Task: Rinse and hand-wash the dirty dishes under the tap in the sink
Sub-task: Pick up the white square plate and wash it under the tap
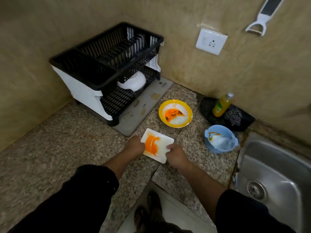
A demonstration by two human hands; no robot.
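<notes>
Plate (158, 145), light, stiff, sauce-slick, pinched at opposite edges by left hand (134, 146) and right hand (176, 154); clean rims look the safest hold.

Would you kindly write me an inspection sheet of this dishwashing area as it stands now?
Surface: speckled stone counter; steel sink at right, with nothing in its visible part.
Job's things: white rectangular plate, yellow bowl and blue bowl, all on the counter, all smeared orange.
Clutter: dish rack holding one white bowl; soap bottle and scrubber on a dark tray.
Grippers: left hand and right hand grip the plate's opposite edges.
Cables: nothing seen.
Surroundings: wall socket; peeler hanging on the wall.
</notes>
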